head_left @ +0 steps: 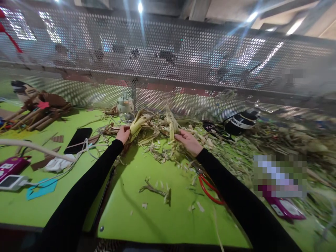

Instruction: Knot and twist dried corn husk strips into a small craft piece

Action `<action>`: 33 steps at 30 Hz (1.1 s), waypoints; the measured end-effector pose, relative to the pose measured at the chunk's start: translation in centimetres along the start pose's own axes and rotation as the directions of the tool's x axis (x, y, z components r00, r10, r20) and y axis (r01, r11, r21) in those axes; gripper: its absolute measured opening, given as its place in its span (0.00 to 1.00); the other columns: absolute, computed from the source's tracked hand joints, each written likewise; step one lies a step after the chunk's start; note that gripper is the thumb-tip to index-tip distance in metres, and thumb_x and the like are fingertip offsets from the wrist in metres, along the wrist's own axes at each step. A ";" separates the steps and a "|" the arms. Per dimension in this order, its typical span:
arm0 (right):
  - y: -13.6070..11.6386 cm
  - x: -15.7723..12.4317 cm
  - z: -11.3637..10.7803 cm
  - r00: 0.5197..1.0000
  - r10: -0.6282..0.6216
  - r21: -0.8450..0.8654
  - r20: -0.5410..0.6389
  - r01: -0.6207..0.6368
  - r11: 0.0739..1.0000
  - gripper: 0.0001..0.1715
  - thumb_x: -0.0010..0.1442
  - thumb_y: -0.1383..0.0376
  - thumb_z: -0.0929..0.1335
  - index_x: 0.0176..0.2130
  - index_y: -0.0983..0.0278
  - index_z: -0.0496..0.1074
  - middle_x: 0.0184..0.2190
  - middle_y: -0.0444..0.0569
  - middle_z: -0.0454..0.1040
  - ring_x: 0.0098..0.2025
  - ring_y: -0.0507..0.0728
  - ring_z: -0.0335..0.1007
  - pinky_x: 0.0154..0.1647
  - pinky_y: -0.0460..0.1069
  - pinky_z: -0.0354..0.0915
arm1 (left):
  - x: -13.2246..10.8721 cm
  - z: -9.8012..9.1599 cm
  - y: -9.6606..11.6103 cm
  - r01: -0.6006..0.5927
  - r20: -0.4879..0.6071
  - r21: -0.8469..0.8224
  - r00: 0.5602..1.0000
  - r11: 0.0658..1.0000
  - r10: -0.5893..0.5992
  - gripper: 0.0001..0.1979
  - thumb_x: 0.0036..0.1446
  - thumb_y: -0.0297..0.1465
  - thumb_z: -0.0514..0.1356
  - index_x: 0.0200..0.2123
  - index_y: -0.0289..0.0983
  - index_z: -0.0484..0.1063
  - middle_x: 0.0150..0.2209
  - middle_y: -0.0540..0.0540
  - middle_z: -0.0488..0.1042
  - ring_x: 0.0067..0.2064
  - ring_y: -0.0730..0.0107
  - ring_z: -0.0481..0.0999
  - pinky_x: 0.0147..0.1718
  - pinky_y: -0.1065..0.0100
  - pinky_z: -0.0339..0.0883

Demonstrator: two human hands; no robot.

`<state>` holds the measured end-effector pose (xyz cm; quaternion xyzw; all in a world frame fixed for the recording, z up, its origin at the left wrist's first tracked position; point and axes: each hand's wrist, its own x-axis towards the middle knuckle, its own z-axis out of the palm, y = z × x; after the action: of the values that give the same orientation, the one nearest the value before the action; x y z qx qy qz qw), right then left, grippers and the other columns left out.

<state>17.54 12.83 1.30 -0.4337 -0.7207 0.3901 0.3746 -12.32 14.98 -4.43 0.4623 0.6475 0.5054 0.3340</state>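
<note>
My left hand [123,134] is closed on the lower end of a pale green-yellow corn husk [138,125], whose dry tip curls up to the right. Across from it, my right hand [188,140] pinches a second corn husk [171,126] that stands upright with its tip pointing up. Behind and between the hands lies a heap of dry husk scraps [152,137]. A dried, twisted husk stalk [155,190] rests on the green table [131,217] nearer to me. Red-handled scissors [210,192] lie partly beneath my right forearm.
A clear bottle [126,108] stands behind my left hand. Left are a black phone [78,140], white cables and a purple power strip [14,166]. A dark bottle [241,121] lies among shreds at right. A perforated metal screen [168,59] closes the back.
</note>
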 end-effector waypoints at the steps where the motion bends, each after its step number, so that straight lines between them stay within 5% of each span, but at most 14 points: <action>1: -0.1 -0.2 0.0 1.000 0.006 0.021 -0.001 -0.006 1.000 0.18 0.55 0.55 0.64 0.41 0.62 0.70 0.33 0.45 0.75 0.36 0.54 0.69 0.40 0.50 0.65 | 0.0 0.2 0.0 -0.009 -0.011 0.018 1.000 1.000 0.010 0.15 0.49 0.25 0.52 0.42 0.32 0.66 0.31 0.46 0.73 0.29 0.72 0.72 0.33 0.69 0.67; 7: -0.6 -1.5 0.1 0.999 0.036 0.087 -0.016 -0.034 0.996 0.15 0.54 0.55 0.66 0.36 0.62 0.70 0.29 0.44 0.72 0.33 0.53 0.67 0.36 0.49 0.65 | -0.9 0.1 1.0 -0.038 -0.036 0.097 0.998 0.995 0.042 0.18 0.50 0.25 0.54 0.46 0.31 0.65 0.39 0.39 0.74 0.38 0.65 0.74 0.41 0.63 0.67; 11: -1.5 -2.2 0.3 0.999 0.038 0.098 -0.028 -0.035 0.995 0.15 0.50 0.55 0.69 0.32 0.63 0.70 0.26 0.42 0.69 0.30 0.52 0.64 0.33 0.48 0.63 | -4.5 0.8 3.9 -0.180 -0.094 0.126 0.977 0.976 0.192 0.19 0.50 0.25 0.55 0.48 0.35 0.65 0.52 0.40 0.68 0.54 0.62 0.66 0.52 0.62 0.60; 13: -2.3 -2.6 0.8 0.999 0.037 0.123 -0.010 -0.035 0.992 0.16 0.49 0.55 0.70 0.32 0.64 0.69 0.26 0.41 0.68 0.28 0.51 0.63 0.32 0.47 0.62 | -7.2 2.1 5.9 -0.383 0.021 0.034 0.924 0.923 0.383 0.15 0.53 0.29 0.55 0.45 0.36 0.68 0.49 0.41 0.70 0.52 0.61 0.68 0.51 0.61 0.62; 14: -2.7 -2.8 1.1 0.999 0.037 0.141 0.011 -0.038 0.989 0.15 0.49 0.55 0.70 0.31 0.63 0.69 0.25 0.40 0.68 0.28 0.51 0.62 0.31 0.46 0.62 | -8.4 2.9 6.8 -0.392 0.144 -0.072 0.906 0.917 0.399 0.13 0.53 0.31 0.56 0.43 0.37 0.69 0.45 0.42 0.72 0.48 0.62 0.71 0.47 0.62 0.64; 17: -3.9 -3.7 2.1 0.999 0.022 0.181 0.039 -0.028 0.983 0.15 0.51 0.54 0.69 0.29 0.63 0.68 0.23 0.40 0.66 0.25 0.49 0.60 0.27 0.45 0.60 | -11.1 5.3 8.9 -0.134 0.417 -0.386 0.858 0.913 0.301 0.07 0.50 0.32 0.59 0.34 0.36 0.69 0.32 0.46 0.73 0.34 0.70 0.72 0.37 0.68 0.68; 20: -4.4 -4.8 2.9 0.998 0.014 0.230 -0.061 0.000 0.973 0.16 0.53 0.52 0.68 0.28 0.62 0.67 0.22 0.40 0.64 0.24 0.49 0.58 0.25 0.45 0.58 | -12.1 6.2 9.7 0.137 0.490 -0.495 0.859 0.858 0.145 0.10 0.46 0.34 0.63 0.25 0.36 0.64 0.23 0.53 0.65 0.24 0.80 0.65 0.26 0.75 0.63; 22: -4.3 -5.4 3.1 0.991 0.038 0.293 -0.127 0.001 0.956 0.17 0.53 0.51 0.67 0.27 0.62 0.67 0.22 0.40 0.64 0.23 0.49 0.57 0.25 0.45 0.58 | -12.3 6.2 9.8 0.208 0.510 -0.516 0.854 0.831 0.102 0.13 0.43 0.34 0.65 0.24 0.36 0.62 0.21 0.56 0.62 0.22 0.83 0.62 0.23 0.78 0.60; 27: -3.8 -6.4 3.0 0.981 0.082 0.394 -0.177 -0.006 0.919 0.19 0.52 0.49 0.68 0.28 0.62 0.67 0.24 0.42 0.66 0.25 0.50 0.60 0.27 0.45 0.60 | -13.0 6.1 9.8 0.188 0.521 -0.537 0.841 0.823 0.147 0.14 0.46 0.36 0.63 0.27 0.38 0.60 0.21 0.57 0.60 0.21 0.83 0.60 0.23 0.78 0.61; 33: -4.9 -7.6 2.7 0.971 -0.007 0.262 -0.240 0.072 0.962 0.19 0.55 0.49 0.66 0.27 0.62 0.66 0.23 0.41 0.63 0.24 0.50 0.57 0.25 0.45 0.57 | -14.2 6.5 9.9 0.045 0.524 -0.517 0.806 0.855 0.274 0.14 0.47 0.37 0.63 0.28 0.38 0.59 0.22 0.57 0.60 0.21 0.82 0.61 0.22 0.77 0.61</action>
<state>16.18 3.71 2.97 -0.4077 -0.6196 0.4222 0.5211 1.08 4.56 2.88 0.5295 0.3284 0.5114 0.5918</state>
